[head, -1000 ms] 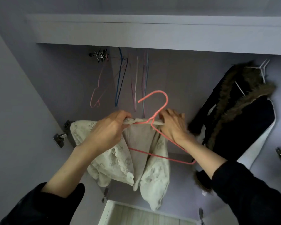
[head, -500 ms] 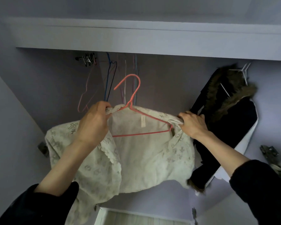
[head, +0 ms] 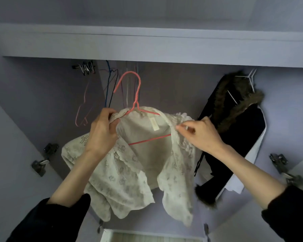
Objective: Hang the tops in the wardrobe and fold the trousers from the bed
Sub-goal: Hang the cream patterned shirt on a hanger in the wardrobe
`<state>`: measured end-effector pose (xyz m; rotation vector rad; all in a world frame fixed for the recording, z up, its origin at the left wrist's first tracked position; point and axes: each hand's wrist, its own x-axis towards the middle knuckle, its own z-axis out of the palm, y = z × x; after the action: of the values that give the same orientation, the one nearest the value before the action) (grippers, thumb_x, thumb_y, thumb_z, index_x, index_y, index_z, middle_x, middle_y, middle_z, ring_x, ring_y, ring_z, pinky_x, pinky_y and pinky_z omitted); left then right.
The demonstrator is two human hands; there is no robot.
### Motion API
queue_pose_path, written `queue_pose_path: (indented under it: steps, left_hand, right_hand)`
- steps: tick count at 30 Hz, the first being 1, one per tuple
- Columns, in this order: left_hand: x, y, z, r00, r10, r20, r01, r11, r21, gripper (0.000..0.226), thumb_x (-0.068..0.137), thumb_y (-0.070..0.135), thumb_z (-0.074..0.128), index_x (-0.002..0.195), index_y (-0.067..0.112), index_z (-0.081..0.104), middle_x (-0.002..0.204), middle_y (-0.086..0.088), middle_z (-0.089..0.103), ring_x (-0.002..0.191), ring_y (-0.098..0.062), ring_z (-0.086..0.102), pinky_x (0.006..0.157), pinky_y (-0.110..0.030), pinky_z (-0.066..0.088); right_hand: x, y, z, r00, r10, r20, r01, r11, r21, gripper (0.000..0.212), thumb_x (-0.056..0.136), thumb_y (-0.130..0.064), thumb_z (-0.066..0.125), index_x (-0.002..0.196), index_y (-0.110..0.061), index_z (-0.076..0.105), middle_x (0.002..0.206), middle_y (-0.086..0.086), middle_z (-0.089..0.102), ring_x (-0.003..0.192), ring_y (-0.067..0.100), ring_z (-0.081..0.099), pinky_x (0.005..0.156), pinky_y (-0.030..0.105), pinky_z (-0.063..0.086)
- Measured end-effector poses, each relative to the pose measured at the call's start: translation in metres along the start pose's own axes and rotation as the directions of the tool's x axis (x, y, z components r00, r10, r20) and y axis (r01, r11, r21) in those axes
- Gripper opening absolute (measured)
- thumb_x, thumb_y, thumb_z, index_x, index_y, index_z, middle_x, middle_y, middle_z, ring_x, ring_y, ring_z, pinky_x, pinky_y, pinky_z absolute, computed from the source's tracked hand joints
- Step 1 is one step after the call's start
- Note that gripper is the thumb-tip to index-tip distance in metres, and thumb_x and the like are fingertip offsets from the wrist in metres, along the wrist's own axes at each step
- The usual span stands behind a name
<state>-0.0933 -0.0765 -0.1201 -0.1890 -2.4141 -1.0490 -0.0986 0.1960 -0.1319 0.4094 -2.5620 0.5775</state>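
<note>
Cream lace blouse (head: 129, 165) is draped on pink wire hanger (head: 136, 102), frame centre, w/ hook at 12 o'clock, not yet on a rail. Collar is gripped by left hand (head: 101, 133); placket is pinched by right hand (head: 201, 135). Step: top being hung. Next, probably: hook lifted onto rail, which is hidden, between empty hangers (head: 110, 84) at 11 and fur-trimmed coat (head: 234, 128) at 3.

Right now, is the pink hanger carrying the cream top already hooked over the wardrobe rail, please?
No: the pink hanger has its hook free below the shelf, while both hands hold the cream top on it.

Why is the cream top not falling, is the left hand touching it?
Touching. The head view shows the left hand gripping the cream top at its collar, fingers curled round the fabric.
</note>
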Motion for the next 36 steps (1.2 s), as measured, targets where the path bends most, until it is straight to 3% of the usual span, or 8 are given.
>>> queue_pose_path:
  steps: [5, 10, 15, 19, 23, 28, 31, 36]
  left_hand:
    - [-0.001, 0.019, 0.002, 0.998, 0.053, 0.022, -0.052, 0.996, -0.067, 0.012, 0.091, 0.01, 0.055, 0.098, 0.017, 0.049, 0.077, 0.015, 0.052, 0.068, 0.002, 0.051, 0.058, 0.001, 0.034]
    - [-0.006, 0.033, 0.006, 0.992, 0.117, 0.04, -0.11, 0.983, -0.145, 0.015, 0.09, 0.009, 0.058, 0.092, 0.019, 0.048, 0.074, 0.015, 0.055, 0.073, 0.011, 0.055, 0.058, -0.002, 0.037]
    - [-0.003, 0.027, 0.0, 0.984, 0.172, -0.046, -0.17, 0.985, 0.04, 0.005, 0.084, 0.008, 0.065, 0.088, 0.006, 0.062, 0.084, 0.004, 0.053, 0.081, -0.015, 0.052, 0.07, -0.019, 0.037]
    - [0.002, 0.022, -0.005, 0.998, 0.051, -0.047, -0.044, 0.99, 0.135, 0.012, 0.084, 0.006, 0.062, 0.095, 0.008, 0.068, 0.095, -0.005, 0.06, 0.079, -0.023, 0.057, 0.07, -0.035, 0.047]
    - [0.004, 0.028, -0.01, 0.994, -0.04, -0.097, 0.049, 0.994, 0.095, 0.01, 0.082, 0.01, 0.064, 0.091, 0.012, 0.066, 0.08, 0.001, 0.061, 0.075, -0.019, 0.059, 0.068, -0.028, 0.046]
    - [-0.016, 0.044, 0.005, 0.963, -0.016, 0.27, 0.077, 0.973, -0.216, 0.019, 0.083, 0.021, 0.069, 0.101, 0.023, 0.064, 0.081, 0.007, 0.069, 0.076, -0.016, 0.067, 0.077, -0.035, 0.056]
    - [-0.008, 0.026, -0.001, 0.983, 0.13, 0.13, -0.13, 0.991, -0.005, 0.028, 0.086, 0.021, 0.067, 0.113, 0.015, 0.065, 0.099, 0.004, 0.063, 0.094, -0.015, 0.06, 0.086, -0.028, 0.048]
    - [-0.007, 0.017, 0.01, 0.951, 0.184, 0.251, -0.217, 0.97, 0.111, 0.025, 0.085, 0.021, 0.066, 0.11, 0.017, 0.068, 0.1, 0.0, 0.066, 0.093, -0.019, 0.061, 0.08, -0.032, 0.049]
  right_hand:
    - [0.024, -0.022, -0.016, 0.982, -0.157, -0.104, 0.151, 0.986, -0.07, 0.03, 0.085, -0.034, 0.066, 0.112, -0.02, 0.069, 0.092, 0.001, 0.065, 0.089, 0.025, 0.058, 0.075, 0.034, 0.028]
    - [0.035, -0.056, -0.01, 0.954, -0.278, -0.111, 0.281, 0.96, 0.01, 0.016, 0.085, -0.024, 0.062, 0.08, -0.012, 0.072, 0.078, 0.002, 0.062, 0.076, 0.024, 0.054, 0.071, 0.033, 0.026]
    - [0.034, -0.052, -0.012, 0.961, -0.267, -0.077, 0.267, 0.964, -0.009, 0.015, 0.084, -0.013, 0.065, 0.073, -0.005, 0.07, 0.077, 0.009, 0.057, 0.074, 0.029, 0.051, 0.067, 0.035, 0.029]
    - [0.027, -0.043, -0.013, 0.961, -0.275, -0.024, 0.269, 0.952, -0.144, 0.014, 0.081, -0.006, 0.068, 0.07, 0.001, 0.065, 0.078, 0.015, 0.054, 0.073, 0.032, 0.052, 0.063, 0.042, 0.038]
    - [0.027, -0.038, -0.008, 0.974, -0.227, -0.026, 0.22, 0.963, -0.157, 0.016, 0.085, -0.003, 0.064, 0.072, 0.006, 0.065, 0.083, 0.017, 0.051, 0.076, 0.033, 0.05, 0.063, 0.043, 0.043]
    - [0.027, -0.031, -0.005, 0.985, -0.148, -0.09, 0.145, 0.989, -0.04, 0.016, 0.089, -0.007, 0.061, 0.081, 0.005, 0.067, 0.087, 0.018, 0.056, 0.075, 0.033, 0.055, 0.06, 0.04, 0.047]
    - [0.023, -0.026, -0.009, 0.981, -0.152, -0.117, 0.151, 0.988, -0.015, 0.014, 0.088, -0.007, 0.063, 0.081, 0.004, 0.068, 0.084, 0.016, 0.058, 0.071, 0.031, 0.057, 0.059, 0.036, 0.048]
    - [0.017, -0.03, -0.012, 0.978, -0.171, -0.122, 0.172, 0.985, -0.003, 0.015, 0.087, -0.01, 0.064, 0.081, 0.002, 0.069, 0.082, 0.014, 0.058, 0.062, 0.029, 0.056, 0.054, 0.041, 0.051]
